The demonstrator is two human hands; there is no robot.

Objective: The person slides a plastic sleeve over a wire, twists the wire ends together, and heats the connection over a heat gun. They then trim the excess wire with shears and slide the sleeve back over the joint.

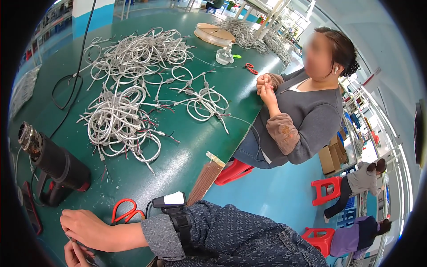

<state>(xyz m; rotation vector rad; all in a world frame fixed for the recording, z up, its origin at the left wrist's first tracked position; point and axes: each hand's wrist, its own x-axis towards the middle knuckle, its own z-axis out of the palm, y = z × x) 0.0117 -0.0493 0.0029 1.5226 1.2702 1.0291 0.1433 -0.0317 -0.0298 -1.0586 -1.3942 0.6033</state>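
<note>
My right hand [89, 229] reaches in at the lower left, its fingers bent and pinched together. Just below it is my left hand [76, 257], partly cut off by the picture's rim, thumb and fingers closed close to the right fingertips. A small thin dark piece shows between the hands, too little of it to name. Beside my right wrist lie red-handled scissors [125, 210], their blades hidden behind my forearm. A black heat gun [60, 167] with a scorched metal nozzle stands tilted beyond my hands. Past it are piles of grey cables [118, 118] with bared wire ends.
The green table [178, 153] holds another cable heap [142, 53], a spool [214, 34], a clear bottle [224, 55] and a second pair of red scissors [251, 68]. A co-worker [307, 111] sits at the right edge. A ridged brown board [205, 180] juts at the near edge.
</note>
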